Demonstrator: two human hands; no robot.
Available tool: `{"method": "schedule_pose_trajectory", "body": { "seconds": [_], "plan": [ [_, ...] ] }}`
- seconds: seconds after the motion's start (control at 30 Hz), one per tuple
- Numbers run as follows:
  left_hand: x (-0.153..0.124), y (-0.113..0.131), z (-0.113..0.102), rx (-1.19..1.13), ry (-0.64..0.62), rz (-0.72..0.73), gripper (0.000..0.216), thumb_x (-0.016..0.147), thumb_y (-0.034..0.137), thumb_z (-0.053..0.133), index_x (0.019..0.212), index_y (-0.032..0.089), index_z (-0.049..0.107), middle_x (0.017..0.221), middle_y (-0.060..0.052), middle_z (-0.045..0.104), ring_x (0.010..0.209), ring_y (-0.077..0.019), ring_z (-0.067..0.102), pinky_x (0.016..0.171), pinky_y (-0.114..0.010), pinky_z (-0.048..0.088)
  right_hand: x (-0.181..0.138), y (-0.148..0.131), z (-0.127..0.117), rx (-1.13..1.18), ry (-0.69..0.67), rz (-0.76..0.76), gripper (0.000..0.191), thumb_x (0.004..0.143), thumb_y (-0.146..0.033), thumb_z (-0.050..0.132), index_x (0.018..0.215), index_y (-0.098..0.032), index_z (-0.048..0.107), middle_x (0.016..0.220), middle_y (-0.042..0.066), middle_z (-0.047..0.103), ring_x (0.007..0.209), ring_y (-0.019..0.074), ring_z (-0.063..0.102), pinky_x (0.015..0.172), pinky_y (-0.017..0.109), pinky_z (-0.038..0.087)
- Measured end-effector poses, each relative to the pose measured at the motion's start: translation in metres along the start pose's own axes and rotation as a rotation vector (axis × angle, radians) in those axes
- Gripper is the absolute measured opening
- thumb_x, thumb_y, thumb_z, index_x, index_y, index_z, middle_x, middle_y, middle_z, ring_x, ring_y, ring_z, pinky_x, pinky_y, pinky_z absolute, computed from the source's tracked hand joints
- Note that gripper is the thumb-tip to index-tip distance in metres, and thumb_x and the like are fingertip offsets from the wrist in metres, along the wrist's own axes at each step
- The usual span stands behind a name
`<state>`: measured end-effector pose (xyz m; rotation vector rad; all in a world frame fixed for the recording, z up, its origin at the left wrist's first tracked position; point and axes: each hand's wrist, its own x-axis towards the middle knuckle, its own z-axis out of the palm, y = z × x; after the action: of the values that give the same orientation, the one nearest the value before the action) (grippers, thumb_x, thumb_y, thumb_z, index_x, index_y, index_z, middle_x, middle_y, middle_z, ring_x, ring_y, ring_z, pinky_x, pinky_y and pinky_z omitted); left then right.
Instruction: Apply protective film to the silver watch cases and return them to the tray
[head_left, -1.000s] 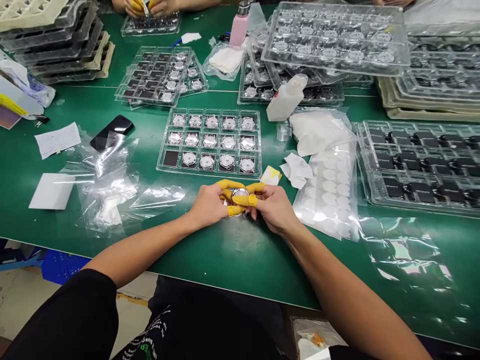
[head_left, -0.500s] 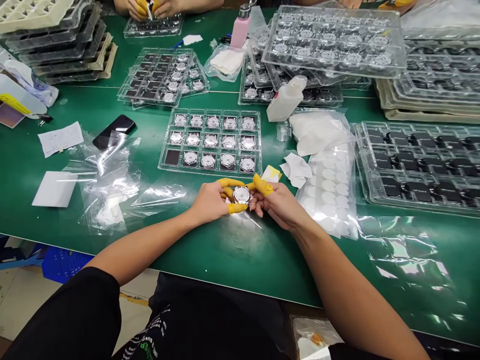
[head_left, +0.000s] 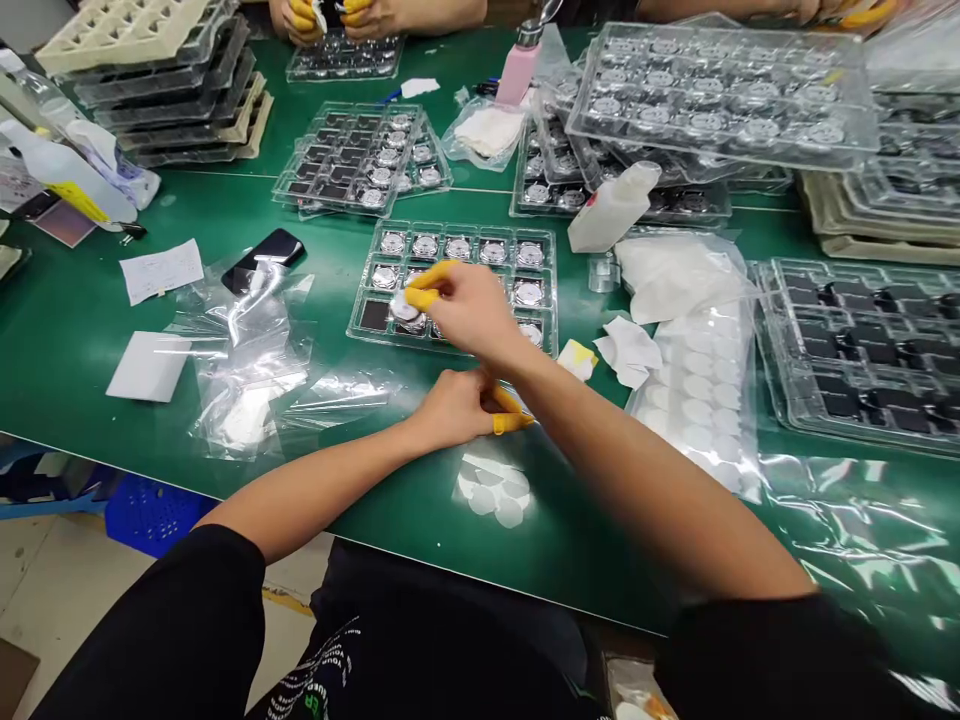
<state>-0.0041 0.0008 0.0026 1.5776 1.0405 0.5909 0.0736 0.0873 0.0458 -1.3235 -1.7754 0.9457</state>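
Note:
My right hand, with yellow finger cots on thumb and forefinger, pinches a round silver watch case. It is over the front row of a clear compartment tray, just right of the dark front-left compartment. Other watch cases lie in the tray, some hidden under my hand. Below my right forearm, my left hand is closed near the table, its yellow-covered thumb and forefinger drawn together. What lies between those fingertips is too small and partly hidden to make out. White round stickers lie just in front of it.
Clear film and a black phone lie to the left. On the right are a white bottle, sticker sheets and a tray of black parts. Across the table, another person's hands work above a tray.
My right hand has moved from beside my left hand up and left over the tray, carrying the watch case. My left hand no longer holds the watch case. The camera view has shifted slightly.

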Motion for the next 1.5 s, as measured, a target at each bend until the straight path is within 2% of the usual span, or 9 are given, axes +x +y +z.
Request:
{"method": "schedule_pose_trajectory", "body": {
  "seconds": [0.1,0.2,0.37,0.53,0.77,0.93,1.07,1.17,1.5],
  "plan": [
    [0.000,0.000,-0.003,0.088,0.033,0.034,0.022,0.073,0.024,0.080,0.090,0.014,0.069,0.089,-0.007,0.078,0.087,-0.0293,0.075,0.077,-0.036,0.058,0.041,-0.009,0.039,-0.307,-0.210,-0.099,0.016,0.085,-0.021,0.067,0.096,-0.017,0.079,0.089,0.007,0.073,0.083,0.0205,0.064,0.080,0.036,0.049],
    [0.000,0.000,-0.002,0.033,0.021,0.043,0.029,0.073,0.023,0.080,0.099,0.014,0.070,0.093,-0.008,0.079,0.091,-0.0291,0.076,0.080,-0.036,0.059,0.046,-0.004,0.037,-0.521,-0.199,-0.207,0.017,0.084,-0.018,0.068,0.097,-0.017,0.079,0.105,0.011,0.070,0.088,0.0232,0.063,0.081,0.039,0.048],
    [0.001,-0.003,0.003,-0.187,-0.041,-0.027,0.047,0.073,0.028,0.084,0.115,0.015,0.068,0.086,-0.003,0.079,0.077,-0.0174,0.074,0.075,-0.030,0.060,0.010,0.047,-0.046,-0.557,0.276,-0.011,0.025,0.095,-0.031,0.058,0.106,-0.018,0.076,0.102,0.013,0.065,0.099,0.0297,0.062,0.091,0.048,0.047],
    [0.002,-0.005,0.004,-0.194,-0.025,-0.039,0.046,0.073,0.029,0.085,0.115,0.017,0.070,0.085,-0.002,0.078,0.071,-0.0113,0.069,0.076,-0.028,0.060,-0.006,0.109,-0.102,-0.661,0.198,0.297,0.034,0.086,-0.042,0.074,0.103,-0.013,0.075,0.105,0.017,0.062,0.098,0.0324,0.062,0.091,0.050,0.047],
    [0.000,-0.002,0.002,-0.232,-0.037,-0.082,0.044,0.073,0.028,0.086,0.112,0.016,0.069,0.088,-0.003,0.078,0.074,-0.0116,0.070,0.074,-0.027,0.062,0.006,0.112,-0.105,-0.435,0.243,0.160,0.023,0.078,-0.032,0.080,0.091,-0.017,0.070,0.098,0.010,0.065,0.094,0.0267,0.063,0.093,0.047,0.051],
    [0.001,-0.005,0.003,-0.221,-0.005,-0.068,0.046,0.074,0.030,0.085,0.115,0.017,0.070,0.086,-0.003,0.078,0.071,-0.0114,0.070,0.077,-0.029,0.061,-0.036,0.076,-0.112,-0.053,0.384,0.119,0.035,0.073,-0.034,0.083,0.100,-0.022,0.063,0.089,0.004,0.066,0.081,0.0205,0.065,0.077,0.040,0.054],
    [0.001,-0.007,0.004,-0.272,-0.001,-0.053,0.070,0.063,0.029,0.092,0.128,0.019,0.067,0.088,-0.003,0.077,0.080,-0.0165,0.075,0.082,-0.033,0.064,-0.101,0.049,-0.092,0.477,0.063,0.355,0.075,0.052,-0.042,0.097,0.111,-0.025,0.054,0.072,-0.004,0.063,0.061,0.0138,0.059,0.058,0.029,0.050],
    [-0.001,-0.008,0.003,-0.213,-0.007,0.023,0.064,0.062,0.027,0.092,0.122,0.019,0.071,0.088,-0.002,0.077,0.081,-0.0164,0.075,0.084,-0.032,0.064,-0.128,0.048,-0.075,0.590,0.025,0.530,0.083,0.042,-0.039,0.101,0.107,-0.023,0.052,0.070,-0.008,0.062,0.049,0.0069,0.050,0.045,0.021,0.040],
    [-0.002,-0.009,0.004,-0.246,0.012,0.001,0.057,0.062,0.022,0.090,0.116,0.016,0.071,0.088,-0.002,0.074,0.076,-0.0130,0.072,0.081,-0.029,0.063,-0.122,0.057,-0.073,0.586,-0.021,0.555,0.088,0.044,-0.049,0.100,0.112,-0.024,0.049,0.067,-0.010,0.058,0.037,0.0045,0.034,0.032,0.021,0.025]
  ]
}}
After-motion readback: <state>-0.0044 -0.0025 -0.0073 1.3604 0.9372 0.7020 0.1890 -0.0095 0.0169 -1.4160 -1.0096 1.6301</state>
